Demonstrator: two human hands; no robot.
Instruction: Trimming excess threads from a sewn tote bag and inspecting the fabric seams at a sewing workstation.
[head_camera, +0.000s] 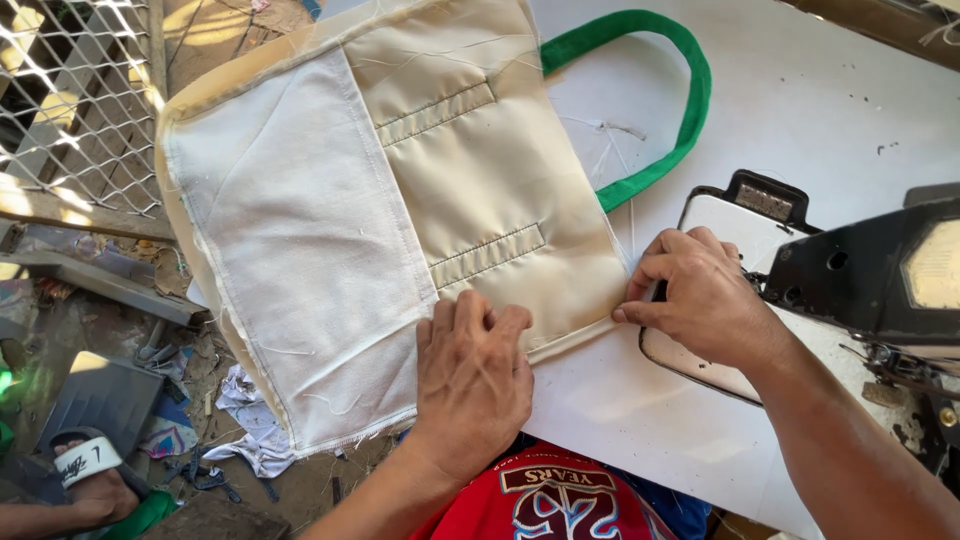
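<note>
A beige fabric bag piece (480, 180) with a white lining panel (300, 240) lies spread over the white sewing table (800, 90). My left hand (472, 385) presses flat on its near edge, fingers curled over the fabric. My right hand (700, 295) pinches the folded corner of the beige fabric beside the black sewing machine (870, 280). A green strap handle (670, 110) loops out from under the fabric at the far side.
The metal needle plate (725, 225) sits under my right hand. A wire mesh fence (70, 100) stands at the far left. Fabric scraps (250, 420) and a foot in a sandal (90, 470) are on the ground at left.
</note>
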